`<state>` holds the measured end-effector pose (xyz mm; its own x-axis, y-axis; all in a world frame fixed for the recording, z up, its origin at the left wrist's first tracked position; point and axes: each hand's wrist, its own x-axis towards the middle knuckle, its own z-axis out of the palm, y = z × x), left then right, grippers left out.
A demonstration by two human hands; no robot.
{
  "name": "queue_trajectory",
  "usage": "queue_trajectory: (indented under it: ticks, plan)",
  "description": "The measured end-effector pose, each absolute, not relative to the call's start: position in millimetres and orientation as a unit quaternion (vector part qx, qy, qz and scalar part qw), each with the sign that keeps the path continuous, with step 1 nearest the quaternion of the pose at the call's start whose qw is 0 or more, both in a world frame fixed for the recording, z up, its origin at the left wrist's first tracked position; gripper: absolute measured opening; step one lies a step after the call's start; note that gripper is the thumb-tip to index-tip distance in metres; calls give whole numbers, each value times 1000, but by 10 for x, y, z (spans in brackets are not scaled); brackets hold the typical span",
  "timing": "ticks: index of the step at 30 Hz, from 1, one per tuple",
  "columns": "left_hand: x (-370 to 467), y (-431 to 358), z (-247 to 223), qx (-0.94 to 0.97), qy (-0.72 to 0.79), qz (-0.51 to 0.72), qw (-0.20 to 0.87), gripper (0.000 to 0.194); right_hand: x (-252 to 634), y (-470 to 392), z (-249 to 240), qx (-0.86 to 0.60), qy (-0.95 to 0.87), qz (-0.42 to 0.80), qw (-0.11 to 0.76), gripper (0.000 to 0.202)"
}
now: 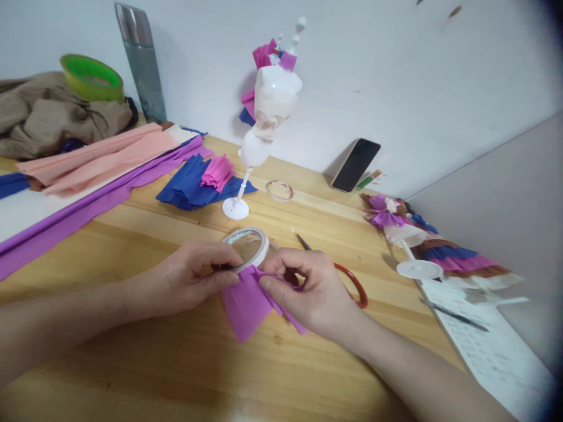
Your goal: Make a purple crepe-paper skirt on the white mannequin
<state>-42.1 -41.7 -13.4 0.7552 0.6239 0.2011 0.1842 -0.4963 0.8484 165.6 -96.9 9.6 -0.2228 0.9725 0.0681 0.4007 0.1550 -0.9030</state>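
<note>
With left hand closed in a narrow pinch, grips purple paper at its upper edge, against the tape roll. With right hand likewise closed, pinches the folded side, probably to stop the folds opening. Suspends paper between both hands, near the table. Note red-handled scissors beside right hand, apparently for easy reach.

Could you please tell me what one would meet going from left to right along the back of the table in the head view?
Round green object, tall bottle, pink pleated paper, white mannequin on a stand, phone, figure with a layered skirt.
</note>
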Motion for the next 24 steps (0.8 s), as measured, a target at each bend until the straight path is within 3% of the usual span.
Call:
queue_trajectory:
  ticks: [7, 11, 16, 21, 24]
  plan:
    - [-421, -386, -158, 786, 232, 265, 508, 18, 1711, -947, 154, -482, -664, 452, 350, 30]
    - [-416, -370, -189, 768, 229, 277, 530, 19, 1717, -971, 160, -477, -690, 419, 348, 28]
    - [-431, -353, -160, 787, 231, 242, 518, 20, 1748, -982, 162, -463, -721, 355, 373, 30]
    - [-430, -350, -161, 800, 235, 249, 492, 22, 1776, -965, 179, -455, -706, 380, 387, 33]
    - [-427, -355, -184, 813, 227, 259, 469, 21, 1763, -980, 219, -437, -743, 345, 372, 27]
